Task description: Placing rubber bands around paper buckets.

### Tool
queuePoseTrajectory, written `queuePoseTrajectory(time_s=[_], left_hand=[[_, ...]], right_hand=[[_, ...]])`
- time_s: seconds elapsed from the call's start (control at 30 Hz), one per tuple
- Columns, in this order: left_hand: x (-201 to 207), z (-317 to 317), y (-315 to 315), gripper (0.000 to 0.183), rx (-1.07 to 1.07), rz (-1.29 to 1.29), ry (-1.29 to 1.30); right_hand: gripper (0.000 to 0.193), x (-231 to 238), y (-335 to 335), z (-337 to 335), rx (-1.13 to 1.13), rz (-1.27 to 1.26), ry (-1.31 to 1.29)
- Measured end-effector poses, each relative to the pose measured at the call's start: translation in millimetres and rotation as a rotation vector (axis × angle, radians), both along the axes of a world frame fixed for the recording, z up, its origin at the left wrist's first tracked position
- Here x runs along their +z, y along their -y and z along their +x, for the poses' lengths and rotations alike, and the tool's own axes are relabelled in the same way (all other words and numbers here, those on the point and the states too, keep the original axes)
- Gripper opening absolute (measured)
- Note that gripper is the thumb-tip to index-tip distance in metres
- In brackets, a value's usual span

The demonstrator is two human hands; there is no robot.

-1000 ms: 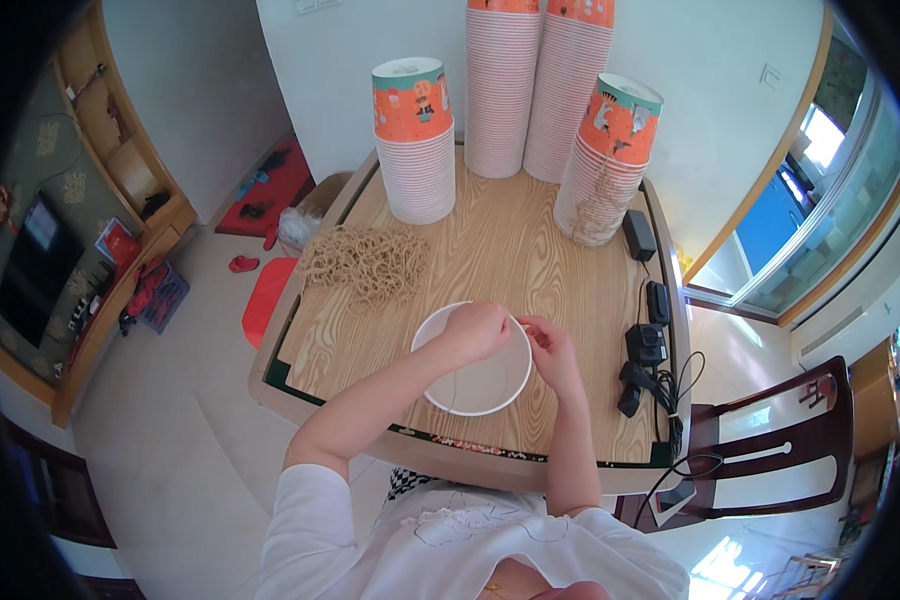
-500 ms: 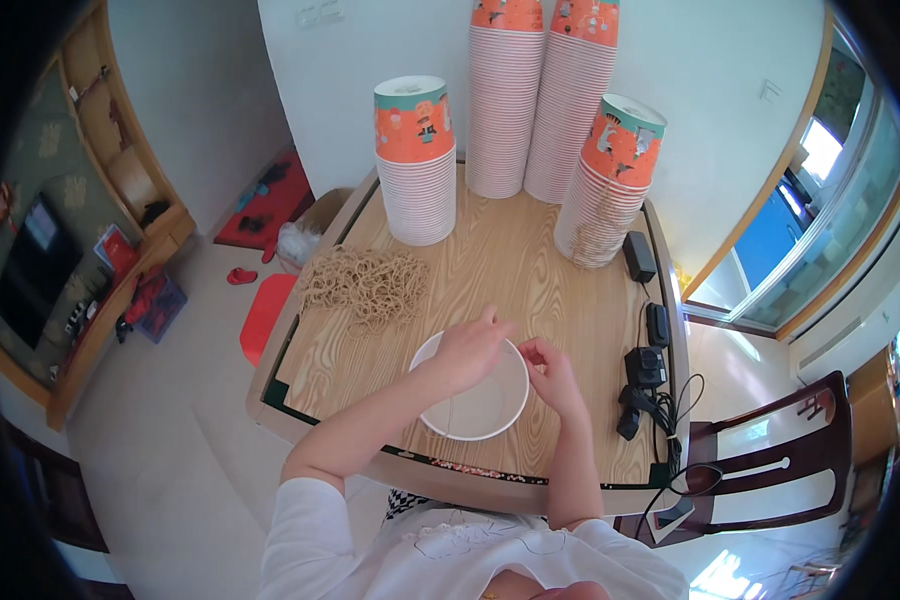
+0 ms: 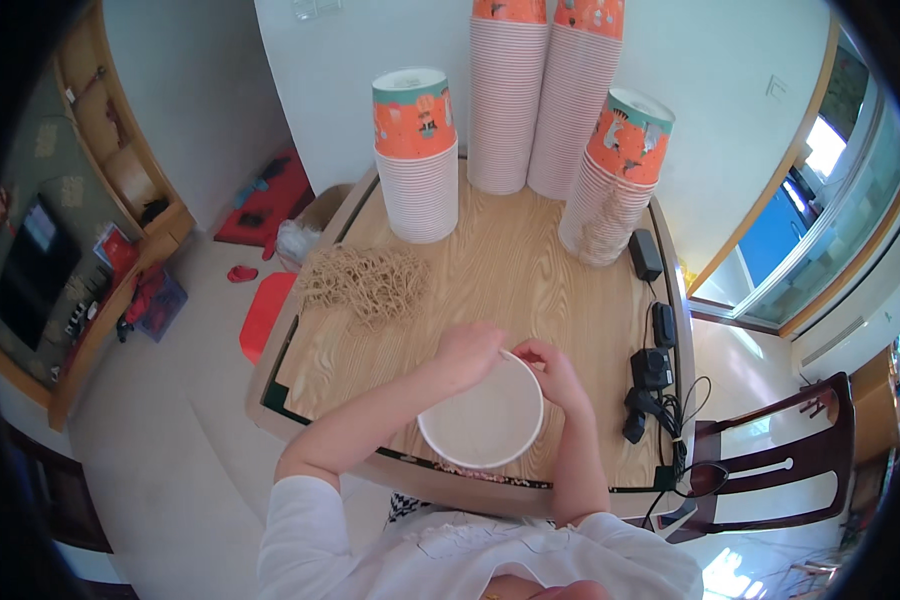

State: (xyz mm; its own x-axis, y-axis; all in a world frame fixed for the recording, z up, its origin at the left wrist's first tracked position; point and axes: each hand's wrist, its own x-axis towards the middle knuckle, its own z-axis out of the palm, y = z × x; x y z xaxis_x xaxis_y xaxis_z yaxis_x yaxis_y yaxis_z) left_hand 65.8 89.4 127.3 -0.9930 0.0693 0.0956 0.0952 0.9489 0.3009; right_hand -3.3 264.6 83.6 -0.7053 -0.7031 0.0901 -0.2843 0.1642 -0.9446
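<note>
A white paper bucket [image 3: 483, 420] stands open-mouthed at the table's near edge, tipped a little toward me. My left hand [image 3: 470, 355] is closed at its far rim; whatever lies between those fingers is hidden. Beside it, my right hand [image 3: 555, 378] curls its fingers round the right part of the far rim. The two hands almost meet there. Farther off to the left lies a tangled heap of tan string loops [image 3: 363, 287].
Stacks of orange-topped paper buckets stand at the left back [image 3: 416, 155], the rear [image 3: 507, 105] and the right back [image 3: 618, 175], the last with tan strands on its side. Black adapters and cables [image 3: 652, 368] line the right edge. A dark wooden chair [image 3: 770, 455] stands right.
The bucket has shifted toward me and slightly right, and its mouth shows more fully. My left hand has drawn from over the opening to the far rim, close to my right hand.
</note>
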Motion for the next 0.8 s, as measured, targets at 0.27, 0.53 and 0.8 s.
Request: queuePoseTrajectory(time_s=[0.27, 0.53, 0.8], left_hand=[[4.7, -4.5, 6.9, 0.019, 0.061, 0.094, 0.086], [4.7, -10.5, 11.4, 0.018, 0.019, 0.11, 0.052], [-3.3, -35.6, 16.4, 0.017, -0.002, 0.205, 0.105]], right_hand=[[0.02, 1.4, -2.6, -31.4, 0.155, -0.004, 0.235], [0.02, 14.1, 5.2, -75.1, 0.506, 0.054, 0.247], [0.015, -2.0, 11.1, -108.8, 0.673, 0.034, 0.37]])
